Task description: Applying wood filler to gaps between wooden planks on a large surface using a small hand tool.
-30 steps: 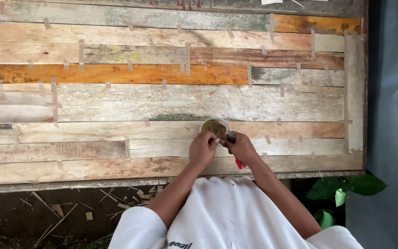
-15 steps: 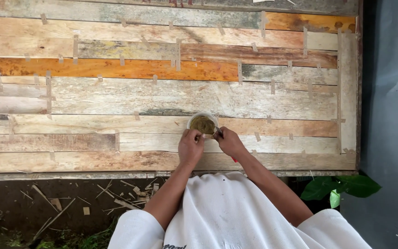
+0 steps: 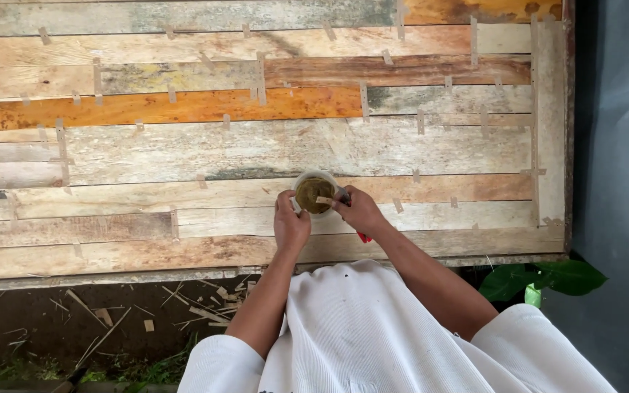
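Since a second ago your view has slid so the small white cup (image 3: 315, 193) of brownish paste sits higher and further left on the plank worktop (image 3: 183, 156), with both hands tight against it. Your left hand (image 3: 290, 224) curls its fingers round the cup's near-left wall, steadying it. Your right hand (image 3: 360, 211), at the cup's right rim, pinches a red-handled tool (image 3: 362, 236) whose tip reaches left into the paste, handle trailing back toward you.

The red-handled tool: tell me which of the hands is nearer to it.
Right. The right hand grips the red-handled tool, its tip in the small white cup of brownish paste. The left hand holds the cup's other side, apart from the tool.
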